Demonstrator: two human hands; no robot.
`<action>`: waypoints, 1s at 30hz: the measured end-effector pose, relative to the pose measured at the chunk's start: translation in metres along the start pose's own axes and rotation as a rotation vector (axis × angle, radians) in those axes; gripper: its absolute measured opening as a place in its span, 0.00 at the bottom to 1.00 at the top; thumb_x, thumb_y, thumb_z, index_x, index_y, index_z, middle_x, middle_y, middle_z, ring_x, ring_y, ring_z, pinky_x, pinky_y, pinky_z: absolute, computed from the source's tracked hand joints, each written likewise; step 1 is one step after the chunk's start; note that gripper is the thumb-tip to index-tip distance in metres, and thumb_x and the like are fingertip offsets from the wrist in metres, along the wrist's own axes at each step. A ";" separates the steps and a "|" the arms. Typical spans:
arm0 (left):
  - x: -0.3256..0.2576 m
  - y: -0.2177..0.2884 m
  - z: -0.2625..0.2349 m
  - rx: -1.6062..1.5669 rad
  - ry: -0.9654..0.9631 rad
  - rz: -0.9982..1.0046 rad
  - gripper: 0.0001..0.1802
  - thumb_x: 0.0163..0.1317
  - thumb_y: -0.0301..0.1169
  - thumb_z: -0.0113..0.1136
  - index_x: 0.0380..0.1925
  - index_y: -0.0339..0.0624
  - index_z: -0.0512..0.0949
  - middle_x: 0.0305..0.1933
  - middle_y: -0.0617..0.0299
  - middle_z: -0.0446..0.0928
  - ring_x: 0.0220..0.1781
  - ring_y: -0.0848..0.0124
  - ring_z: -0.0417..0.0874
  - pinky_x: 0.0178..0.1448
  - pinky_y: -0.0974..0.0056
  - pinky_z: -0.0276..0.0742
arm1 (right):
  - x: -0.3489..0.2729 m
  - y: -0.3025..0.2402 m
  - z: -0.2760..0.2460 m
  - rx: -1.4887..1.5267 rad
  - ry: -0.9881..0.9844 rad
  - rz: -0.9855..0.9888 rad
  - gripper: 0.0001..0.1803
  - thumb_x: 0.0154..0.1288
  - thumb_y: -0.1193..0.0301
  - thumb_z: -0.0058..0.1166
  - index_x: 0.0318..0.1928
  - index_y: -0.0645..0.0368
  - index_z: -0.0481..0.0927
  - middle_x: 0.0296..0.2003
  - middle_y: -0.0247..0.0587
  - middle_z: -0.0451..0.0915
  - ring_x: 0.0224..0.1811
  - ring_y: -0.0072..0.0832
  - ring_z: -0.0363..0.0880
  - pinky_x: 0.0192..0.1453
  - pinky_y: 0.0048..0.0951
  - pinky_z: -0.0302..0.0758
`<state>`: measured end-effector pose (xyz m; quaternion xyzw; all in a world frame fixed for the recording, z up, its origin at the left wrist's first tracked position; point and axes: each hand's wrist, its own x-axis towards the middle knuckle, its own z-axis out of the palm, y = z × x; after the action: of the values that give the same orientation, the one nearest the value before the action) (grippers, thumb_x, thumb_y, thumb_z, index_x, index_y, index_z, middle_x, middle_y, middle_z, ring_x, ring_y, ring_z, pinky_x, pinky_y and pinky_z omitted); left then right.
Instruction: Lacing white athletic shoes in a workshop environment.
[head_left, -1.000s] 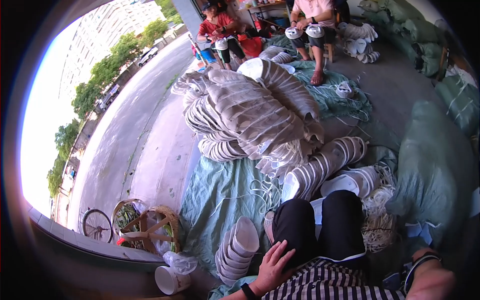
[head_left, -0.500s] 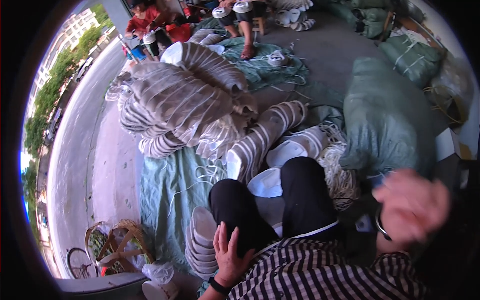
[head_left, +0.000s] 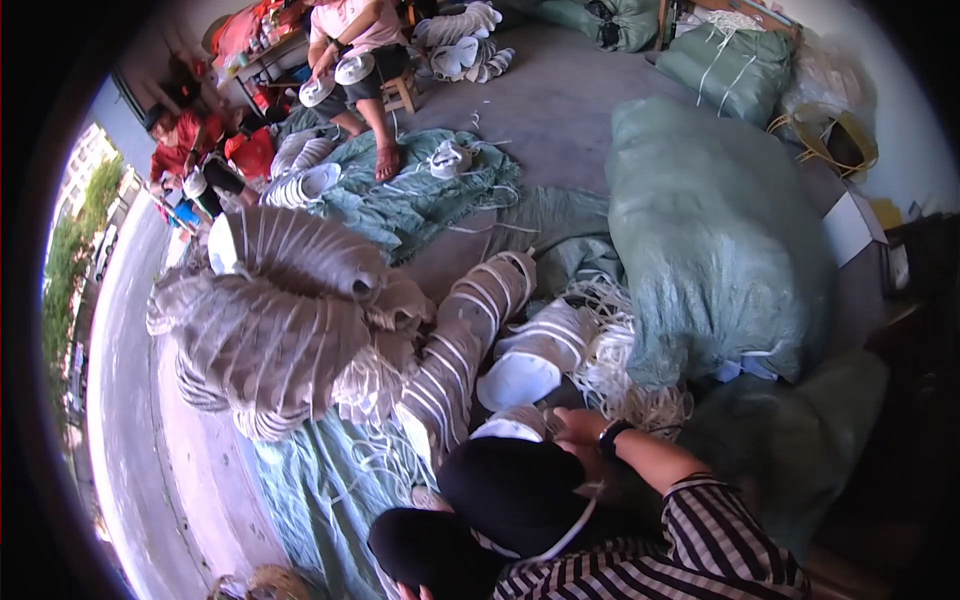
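Just beyond my knee, my right hand [head_left: 582,432] reaches down with its fingers bent together at the end of a short stack of white cupped fabric pieces [head_left: 512,424]. The knee partly hides the fingers, so what they hold cannot be made out. My left hand [head_left: 414,593] shows only fingertips at the lower edge, lying apart against my black trouser leg; the rest is cut off. Another cupped piece with a pale bluish inside [head_left: 519,382] lies beyond the stack. A white band [head_left: 572,528] crosses my lap.
A large pile of nested, banded grey-white pieces [head_left: 275,335] stands left on green sheeting [head_left: 310,490]. Tangled white strips [head_left: 608,352] lie beside a big stuffed green sack [head_left: 705,240] at right. Two people sit far left, one in pink [head_left: 365,25], one in red [head_left: 188,138].
My right hand has come down from the right to the stack by my knees. The view has turned right, so my left hand now sits mostly outside the lower edge.
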<state>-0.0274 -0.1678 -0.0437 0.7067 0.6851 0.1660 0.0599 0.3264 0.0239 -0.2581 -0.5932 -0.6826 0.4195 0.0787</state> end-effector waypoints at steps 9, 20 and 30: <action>0.086 -0.039 0.012 0.099 0.161 0.038 0.48 0.44 0.45 0.68 0.65 0.44 0.58 0.68 0.41 0.53 0.68 0.41 0.53 0.69 0.42 0.51 | 0.071 -0.002 0.048 -0.030 -0.190 0.223 0.44 0.56 0.51 0.51 0.60 0.75 0.54 0.45 0.68 0.75 0.49 0.52 0.76 0.53 0.44 0.71; 0.083 -0.034 0.025 0.015 0.127 0.057 0.47 0.44 0.45 0.68 0.65 0.44 0.58 0.68 0.41 0.52 0.68 0.40 0.53 0.69 0.42 0.51 | 0.080 -0.013 0.001 -0.028 0.263 0.291 0.32 0.56 0.66 0.51 0.60 0.62 0.58 0.36 0.58 0.78 0.38 0.54 0.77 0.42 0.49 0.73; 0.066 -0.032 0.019 0.011 0.072 0.053 0.47 0.45 0.45 0.68 0.65 0.44 0.58 0.68 0.41 0.52 0.68 0.40 0.53 0.69 0.43 0.51 | 0.084 -0.005 -0.029 -0.170 0.484 0.151 0.17 0.56 0.76 0.44 0.48 0.62 0.69 0.41 0.57 0.76 0.45 0.50 0.75 0.48 0.45 0.71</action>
<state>-0.0511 -0.0977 -0.0616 0.7184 0.6689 0.1891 0.0269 0.3162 0.1122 -0.2690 -0.7299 -0.6305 0.2115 0.1579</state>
